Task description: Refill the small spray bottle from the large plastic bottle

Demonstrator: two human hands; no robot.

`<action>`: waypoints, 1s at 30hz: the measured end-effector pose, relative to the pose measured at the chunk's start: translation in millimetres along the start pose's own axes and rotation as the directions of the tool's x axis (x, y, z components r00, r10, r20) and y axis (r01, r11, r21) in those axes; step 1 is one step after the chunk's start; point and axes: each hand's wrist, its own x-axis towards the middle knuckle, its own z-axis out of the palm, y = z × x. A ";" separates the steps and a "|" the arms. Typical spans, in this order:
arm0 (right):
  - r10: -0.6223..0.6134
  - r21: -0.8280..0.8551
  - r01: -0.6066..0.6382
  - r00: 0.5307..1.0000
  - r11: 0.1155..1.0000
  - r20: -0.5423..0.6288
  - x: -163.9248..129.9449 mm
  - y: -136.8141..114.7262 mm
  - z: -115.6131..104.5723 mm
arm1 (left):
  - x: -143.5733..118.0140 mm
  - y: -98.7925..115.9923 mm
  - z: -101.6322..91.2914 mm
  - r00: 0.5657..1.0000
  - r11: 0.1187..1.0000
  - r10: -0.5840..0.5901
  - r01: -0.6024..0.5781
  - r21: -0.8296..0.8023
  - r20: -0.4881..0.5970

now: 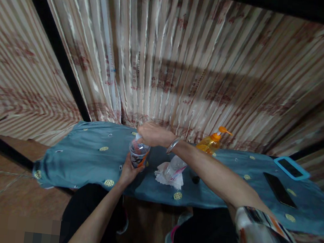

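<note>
My left hand [130, 170] is wrapped around the lower part of a clear plastic cup [138, 158] with an orange and black label. The cup stands nearly upright over the blue cloth. Above its open top, my right hand [153, 134] is closed, and a small whitish piece shows under its fingers at the cup's mouth. What that piece is I cannot make out. Right of the cup, beneath my right forearm, a clear plastic bottle or cup [176, 166] rests on a crumpled white tissue [160, 176]; the forearm partly hides it.
A pump bottle [208, 143] of orange liquid stands behind my right forearm. Farther right lie a black phone [280, 189] and a blue-framed device [291, 168]. A blue patterned cloth [87, 160] covers the bench. Dark metal bars [56, 47] and a striped curtain [169, 60] enclose the back.
</note>
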 end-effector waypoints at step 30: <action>0.825 0.481 -0.760 0.551 0.436 0.123 -217.5 50.3 250.2 | -86.1 -7.5 0.9 0.991 0.960 0.112 -0.090 0.266 -0.068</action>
